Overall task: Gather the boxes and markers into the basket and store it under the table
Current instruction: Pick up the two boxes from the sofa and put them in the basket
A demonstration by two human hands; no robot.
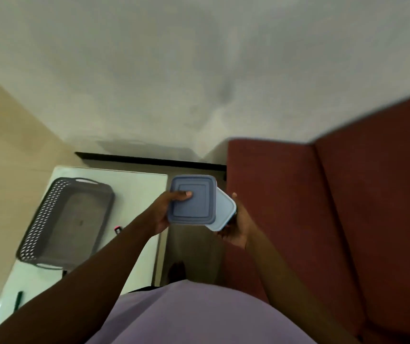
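My left hand (164,211) grips a square blue-lidded box (194,199) by its left edge, thumb on the lid. Partly beneath that box is a second, paler blue box (225,212), which my right hand (239,225) holds from underneath. Both boxes hover over the gap between the table and the sofa. A dark grey perforated basket (67,222) lies with nothing visible in it on the white table (141,192) to the left. A marker with a pink end (118,229) lies just right of the basket, and a green marker (19,300) lies near the table's front left.
A dark red sofa (335,207) fills the right side, close to the table. A white wall rises behind, with a black skirting strip (149,160) at its foot. Beige floor shows at the left. My purple shirt (199,316) covers the bottom of the view.
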